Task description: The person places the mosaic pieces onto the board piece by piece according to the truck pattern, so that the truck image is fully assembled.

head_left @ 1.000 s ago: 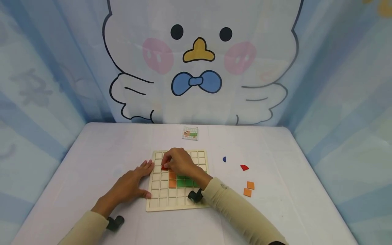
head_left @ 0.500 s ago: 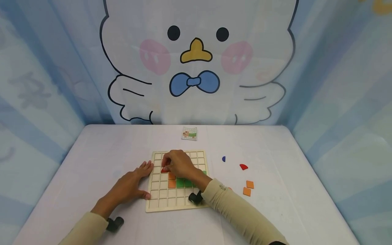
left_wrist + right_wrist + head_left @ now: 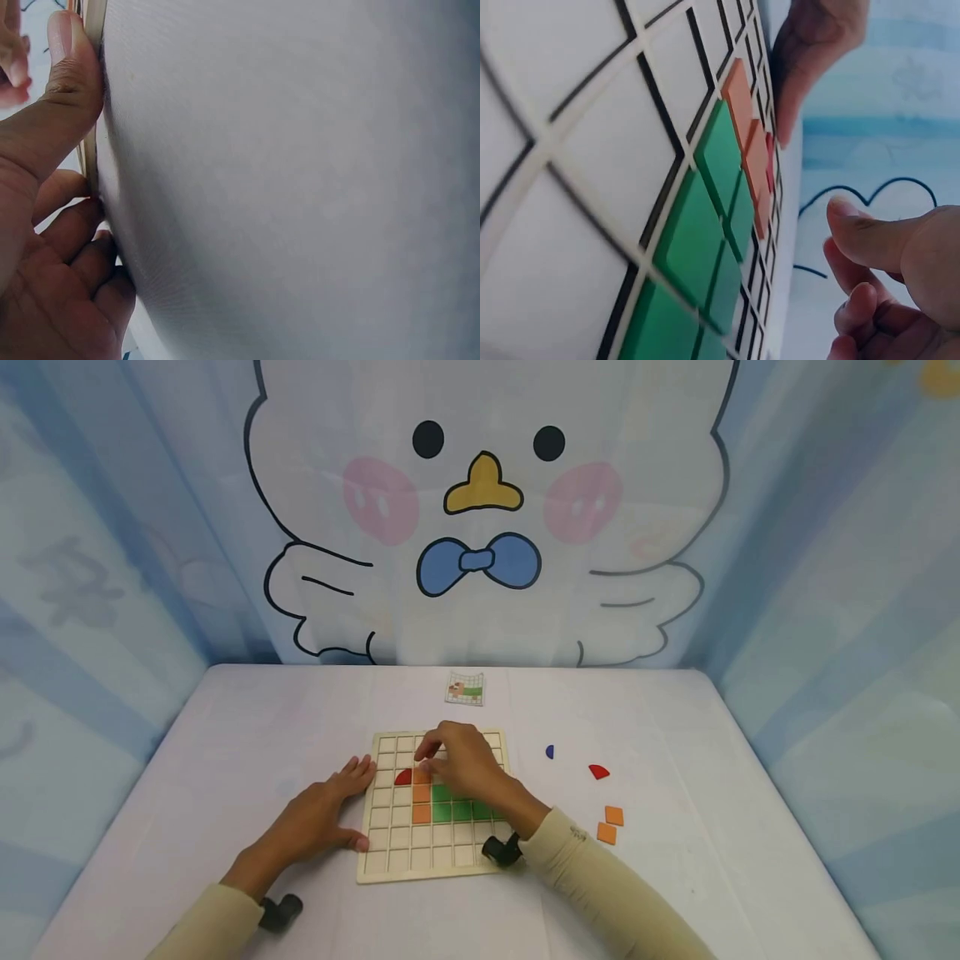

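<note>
Your left hand (image 3: 322,814) lies along the left edge of the pale, wooden-looking grid board (image 3: 390,862), fingers extended; the left wrist view shows its thumb against the rim. Your right hand (image 3: 461,760) hovers above the upper middle, thumb and index tips slightly parted; no piece is visible between them.

Red fan-shaped piece (image 3: 404,777): in the cell just left of the top tile in the column of three orange square tiles (image 3: 422,793), curved edge toward the upper left. Whether it sits fully down, you cannot tell from here. Green square tiles (image 3: 442,812) fill cells to the right of the orange ones.

Handling, as judged: settling small flat pieces into cells. Steady the board with the left hand. Square a piece's straight sides to the cell ridges before pressing down with one fingertip; avoid brushing neighbouring tiles with your palm. Loose on the table (image 3: 675,893), right of the board: blue half-round piece (image 3: 551,752), second red fan-shaped piece (image 3: 598,772), two orange squares (image 3: 614,816).
</note>
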{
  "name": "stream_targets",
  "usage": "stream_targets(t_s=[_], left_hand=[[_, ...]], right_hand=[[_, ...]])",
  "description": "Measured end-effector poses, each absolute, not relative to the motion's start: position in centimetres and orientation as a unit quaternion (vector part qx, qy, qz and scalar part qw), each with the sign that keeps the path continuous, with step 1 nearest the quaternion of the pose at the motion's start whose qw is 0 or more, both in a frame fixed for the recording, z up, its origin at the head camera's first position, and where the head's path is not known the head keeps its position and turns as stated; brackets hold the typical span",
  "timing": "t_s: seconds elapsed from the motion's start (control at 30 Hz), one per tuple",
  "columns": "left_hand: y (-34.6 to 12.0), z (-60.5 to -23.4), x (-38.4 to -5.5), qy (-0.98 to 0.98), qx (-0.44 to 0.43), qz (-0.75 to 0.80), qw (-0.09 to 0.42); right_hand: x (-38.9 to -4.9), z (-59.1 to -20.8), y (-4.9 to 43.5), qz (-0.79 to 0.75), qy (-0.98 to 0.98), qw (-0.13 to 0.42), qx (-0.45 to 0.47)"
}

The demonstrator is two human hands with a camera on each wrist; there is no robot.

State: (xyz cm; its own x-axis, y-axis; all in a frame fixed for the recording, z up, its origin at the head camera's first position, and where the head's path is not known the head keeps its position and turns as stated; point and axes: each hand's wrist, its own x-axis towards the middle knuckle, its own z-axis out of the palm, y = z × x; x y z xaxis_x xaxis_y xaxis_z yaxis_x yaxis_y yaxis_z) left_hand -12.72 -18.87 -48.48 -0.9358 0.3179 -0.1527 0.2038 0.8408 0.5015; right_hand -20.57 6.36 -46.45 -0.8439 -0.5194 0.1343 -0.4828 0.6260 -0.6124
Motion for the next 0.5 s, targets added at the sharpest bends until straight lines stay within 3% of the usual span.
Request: stream_targets(t_s=[0.5], left_hand=[[-19.0,-48.5,-12.6,0.953,0.132,0.246,0.115]], right_hand=[[-19.9,-46.0,15.8,-0.350,0.925,0.013,-0.148]])
